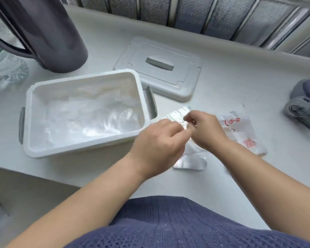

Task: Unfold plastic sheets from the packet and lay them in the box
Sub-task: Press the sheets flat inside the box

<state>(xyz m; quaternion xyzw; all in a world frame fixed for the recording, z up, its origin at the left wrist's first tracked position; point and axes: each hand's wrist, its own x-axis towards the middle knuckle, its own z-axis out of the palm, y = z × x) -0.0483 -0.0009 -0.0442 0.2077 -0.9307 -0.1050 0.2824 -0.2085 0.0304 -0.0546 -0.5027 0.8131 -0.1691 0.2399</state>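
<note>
Left hand (159,138): fingers curled, it pinched a folded plastic sheet (191,159) just right of the box's near corner.
Right hand (205,130): fingers curled, it pinched the same sheet higher up, just beside the left hand's fingertips.
Packet (240,129): lay on the table (222,77) under and right of the right hand, red print showing.
Box (82,77): stood open left of the hands, crumpled clear sheets (89,115) inside.
Lid (159,68): lay flat beyond the box, towards the right.
Jug (48,33): dark, stood far left, a clear bottle (7,67) beside it.
</note>
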